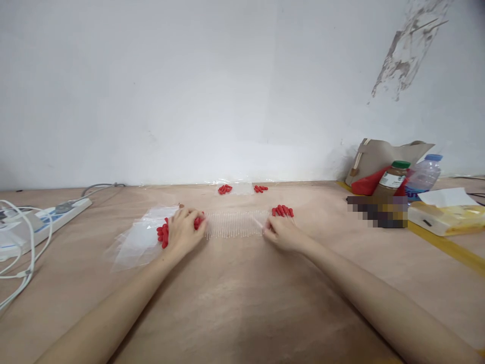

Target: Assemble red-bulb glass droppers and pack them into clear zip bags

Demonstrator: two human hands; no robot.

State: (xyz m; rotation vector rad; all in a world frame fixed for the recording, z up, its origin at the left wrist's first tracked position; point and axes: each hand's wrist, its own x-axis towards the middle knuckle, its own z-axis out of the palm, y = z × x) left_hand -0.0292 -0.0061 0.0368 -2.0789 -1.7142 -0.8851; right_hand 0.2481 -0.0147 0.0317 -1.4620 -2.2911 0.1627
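Note:
A row of thin pale sticks (233, 224) lies side by side on the table between my hands. My left hand (185, 230) is at the row's left end, its fingers curled round small red finger-shaped pieces (198, 222). More red pieces (162, 233) show on its outer side. At the right end my right hand (284, 233) is closed in a pinch, and a blurred pale stick (258, 222) juts left from its fingertips. Just beyond that hand sits a cluster of red pieces (282, 210) with thin stems. Clear plastic bags (138, 237) lie left of my left hand.
Two small red piles (225, 189) (260, 189) lie near the wall by a clear sheet (241, 188). A power strip (62, 221) with white cables (32, 253) is at left. At right stand a grey bag (382, 156), a green-capped bottle (392, 181), a clear bottle (424, 174) and a yellow-white packet (443, 217).

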